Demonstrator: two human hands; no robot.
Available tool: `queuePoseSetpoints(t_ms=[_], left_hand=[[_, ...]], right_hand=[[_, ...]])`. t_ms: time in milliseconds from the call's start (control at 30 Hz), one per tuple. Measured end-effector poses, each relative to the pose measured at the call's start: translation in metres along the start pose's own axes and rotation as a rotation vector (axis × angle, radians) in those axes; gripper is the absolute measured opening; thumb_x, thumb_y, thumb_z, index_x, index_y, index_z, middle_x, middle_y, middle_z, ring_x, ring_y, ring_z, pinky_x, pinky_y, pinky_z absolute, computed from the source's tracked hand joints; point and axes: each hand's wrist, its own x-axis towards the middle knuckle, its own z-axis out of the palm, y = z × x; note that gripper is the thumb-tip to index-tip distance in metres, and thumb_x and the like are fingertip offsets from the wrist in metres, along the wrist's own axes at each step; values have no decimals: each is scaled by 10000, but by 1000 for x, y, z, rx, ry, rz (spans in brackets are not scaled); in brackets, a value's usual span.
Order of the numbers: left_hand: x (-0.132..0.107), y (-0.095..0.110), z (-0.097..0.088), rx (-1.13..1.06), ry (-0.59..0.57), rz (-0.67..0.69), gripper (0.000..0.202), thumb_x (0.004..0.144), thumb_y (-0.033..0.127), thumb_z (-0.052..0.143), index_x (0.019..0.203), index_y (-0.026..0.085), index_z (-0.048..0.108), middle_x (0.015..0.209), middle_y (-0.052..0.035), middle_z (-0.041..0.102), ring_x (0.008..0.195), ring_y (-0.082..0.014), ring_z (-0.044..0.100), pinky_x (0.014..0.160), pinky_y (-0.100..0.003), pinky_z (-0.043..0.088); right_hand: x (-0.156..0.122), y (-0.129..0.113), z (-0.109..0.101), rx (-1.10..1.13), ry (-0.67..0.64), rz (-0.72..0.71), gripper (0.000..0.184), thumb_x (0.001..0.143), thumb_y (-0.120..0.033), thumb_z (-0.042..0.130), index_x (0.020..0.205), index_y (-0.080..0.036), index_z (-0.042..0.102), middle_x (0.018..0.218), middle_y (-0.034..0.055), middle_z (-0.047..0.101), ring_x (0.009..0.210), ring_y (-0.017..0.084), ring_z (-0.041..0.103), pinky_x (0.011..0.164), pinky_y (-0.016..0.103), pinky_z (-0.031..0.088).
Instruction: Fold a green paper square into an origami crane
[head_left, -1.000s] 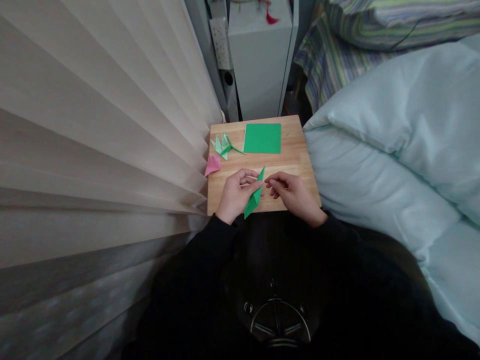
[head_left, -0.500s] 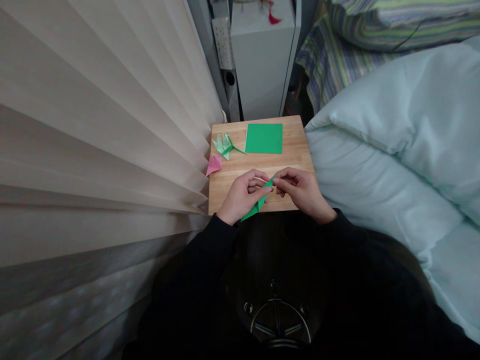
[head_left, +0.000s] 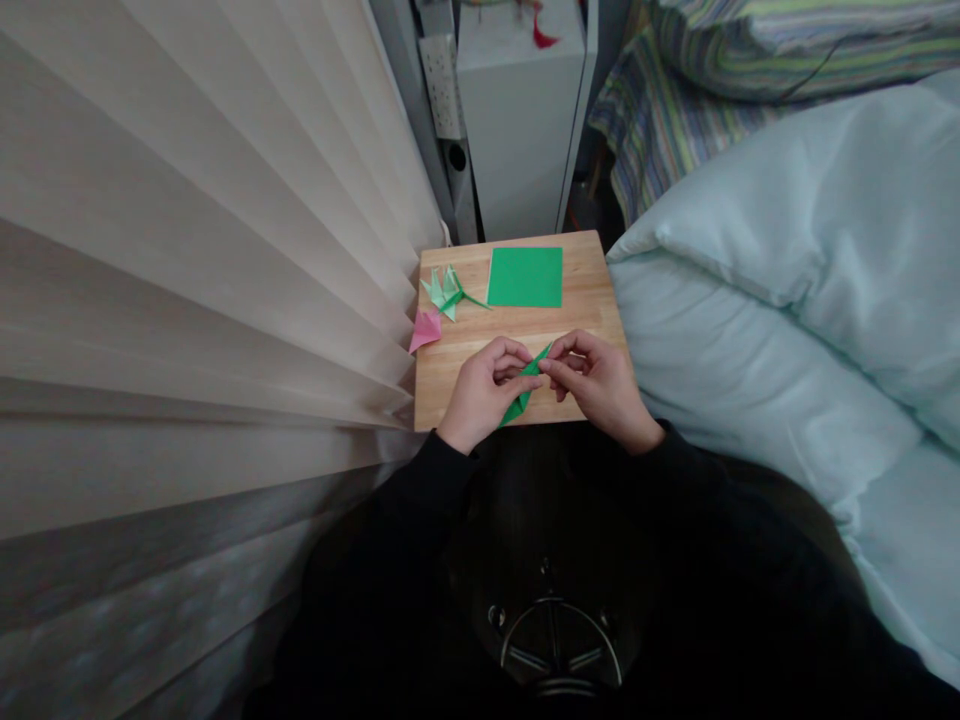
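Note:
A narrow piece of folded green paper (head_left: 517,406) slants between my hands above the near edge of the small wooden table (head_left: 465,385). My left hand (head_left: 486,388) pinches its middle, thumb on top and fingers behind. The fingertips of my right hand (head_left: 596,384) are closed on its upper right edge near the pointed tip. Beyond them lies a flat stack of green square paper (head_left: 525,277). To its left rest several folded pieces: light green origami (head_left: 448,291) with a thin dark green stem, and a pink folded piece (head_left: 426,329).
A pleated curtain (head_left: 300,250) hangs along the table's left side. A pale blue quilt (head_left: 750,300) lies on the right. Behind the table stands a white cabinet (head_left: 517,140) with a red tassel (head_left: 543,35) on top. A dark stool or chair base (head_left: 559,640) is below me.
The folded green paper has turned in my fingers, and its lower end now reaches less far toward me. Both hands stay pinched on it, with the right slightly shifted left.

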Motion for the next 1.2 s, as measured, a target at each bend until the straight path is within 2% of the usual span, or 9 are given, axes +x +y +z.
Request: queuePoseSetpoints(t_ms=[167,333,500,600,700,867,933,1100,1200], left_hand=[[-1,-2,1,30,14,13,363,641,223,908,860,186,621,807,3,718,753,-126,690,700,-230,498],[-2,1,2,23,-60,-56,365,645,253,912,884,179,647,796,-9,740,703,-124,678,673,-241,489],[-2,3,-1,-16,-29,-109,390,605,291,938,847,178,654,695,13,716,601,-119,646,591,-235,458],[-2,4,-1,-12,-43,-113,386,586,282,949,824,174,664,638,23,691,566,-114,625,566,-231,437],[-2,5,0,15,-69,-120,363,591,295,949,801,165,683,611,26,673,543,-108,602,547,-231,420],[-3,2,-2,7,-202,-213,325,687,392,888,792,133,722,752,-57,761,687,-156,693,671,-273,513],[-4,0,-2,20,-230,-234,323,710,416,865,758,129,726,772,-74,771,691,-157,692,669,-270,508],[-4,0,3,111,-172,-179,322,713,435,852,709,135,736,699,-44,739,586,-115,600,562,-234,413],[-4,1,8,130,-147,-174,331,688,437,865,702,134,733,688,-40,730,581,-112,584,557,-236,395]], right_hand=[[-1,-2,0,5,18,19,322,782,-454,813,808,-200,616,622,-36,619,480,97,543,447,243,467],[1,-1,-2,29,84,3,289,774,-413,804,771,-200,608,571,-45,587,444,85,501,426,235,423],[0,-3,-1,85,26,70,387,746,-473,834,920,-208,612,703,-37,615,546,108,573,439,229,443],[-2,-4,1,70,-45,100,404,734,-507,850,824,-204,598,632,-43,585,512,104,541,414,225,407],[-2,-3,2,56,-53,113,425,734,-531,851,707,-208,576,501,-56,535,449,96,486,400,227,377],[-1,-5,0,71,-31,139,416,705,-504,875,643,-200,599,500,-27,588,434,89,489,409,231,358],[0,-6,-1,82,-17,144,401,696,-476,881,622,-197,603,502,-23,597,423,82,475,408,233,334],[0,-4,-1,156,42,178,345,681,-377,877,575,-195,604,494,-26,586,420,71,441,418,239,276],[1,-1,-2,205,74,214,320,666,-338,874,559,-194,608,489,-32,569,424,66,426,427,243,252]])
